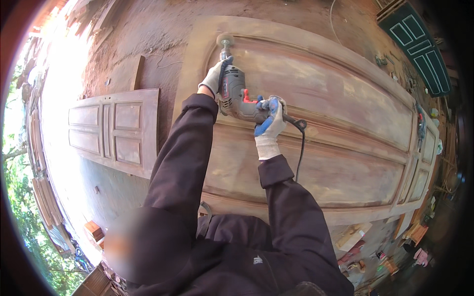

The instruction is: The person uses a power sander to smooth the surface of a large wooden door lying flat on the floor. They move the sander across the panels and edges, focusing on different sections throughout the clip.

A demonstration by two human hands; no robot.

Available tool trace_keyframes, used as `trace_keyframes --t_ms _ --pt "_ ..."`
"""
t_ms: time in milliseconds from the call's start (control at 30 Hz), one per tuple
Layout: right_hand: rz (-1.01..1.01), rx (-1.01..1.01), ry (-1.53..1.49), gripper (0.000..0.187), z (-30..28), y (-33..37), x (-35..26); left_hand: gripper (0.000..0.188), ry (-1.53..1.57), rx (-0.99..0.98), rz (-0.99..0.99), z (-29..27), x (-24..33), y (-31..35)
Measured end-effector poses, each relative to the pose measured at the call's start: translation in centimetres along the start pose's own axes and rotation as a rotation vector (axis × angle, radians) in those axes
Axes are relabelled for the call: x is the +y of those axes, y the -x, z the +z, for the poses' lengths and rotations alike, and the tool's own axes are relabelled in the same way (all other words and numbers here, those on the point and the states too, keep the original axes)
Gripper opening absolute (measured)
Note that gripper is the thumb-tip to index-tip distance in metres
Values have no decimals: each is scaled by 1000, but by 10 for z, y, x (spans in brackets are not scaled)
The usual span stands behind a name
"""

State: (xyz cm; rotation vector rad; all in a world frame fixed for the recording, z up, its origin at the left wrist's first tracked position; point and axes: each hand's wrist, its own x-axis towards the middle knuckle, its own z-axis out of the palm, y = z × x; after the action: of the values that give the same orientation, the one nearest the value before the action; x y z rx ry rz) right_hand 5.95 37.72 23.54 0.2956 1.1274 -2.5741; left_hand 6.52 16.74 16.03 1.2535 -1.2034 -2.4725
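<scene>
Both my hands are on a grey power drill with a red trigger. My left hand, in a white and blue glove, wraps round the drill's front near the chuck. Around the rear handle my right hand is closed, in a matching glove. A round sanding wheel sits in the chuck, at the far left corner of a panel's moulding; whether it touches the wood cannot be made out. Beneath the drill lies a large panelled wooden door, its surface patchy brown and pale. A black cord hangs from the handle.
A smaller panelled door lies to the left on the dirt ground. At the far right stands a dark green door with white outlines. Another power tool rests on the big door's right end. Wood scraps lie near right.
</scene>
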Motion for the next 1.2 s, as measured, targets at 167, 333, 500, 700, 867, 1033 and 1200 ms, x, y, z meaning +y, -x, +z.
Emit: trace_keyframes --t_ms 167,333,500,700,867,1033,1200 --pt "-75 -45 69 10 -5 21 16 50 -33 33 65 -10 -7 9" --pt "-130 40 70 9 -4 8 -16 54 -256 -25 61 37 0 -3" --pt "-100 -54 135 10 -8 2 -24 53 38 6 21 32 -8 11" --pt "19 -274 257 10 -4 10 -35 39 350 175 23 4 -41 39" --pt "58 -353 356 11 8 -3 -46 42 556 166 23 3 -50 29" --pt "-5 -300 287 10 29 -21 -33 46 392 94 34 9 -23 -3" --pt "10 -410 503 9 44 5 -56 42 656 121 11 6 -57 19"
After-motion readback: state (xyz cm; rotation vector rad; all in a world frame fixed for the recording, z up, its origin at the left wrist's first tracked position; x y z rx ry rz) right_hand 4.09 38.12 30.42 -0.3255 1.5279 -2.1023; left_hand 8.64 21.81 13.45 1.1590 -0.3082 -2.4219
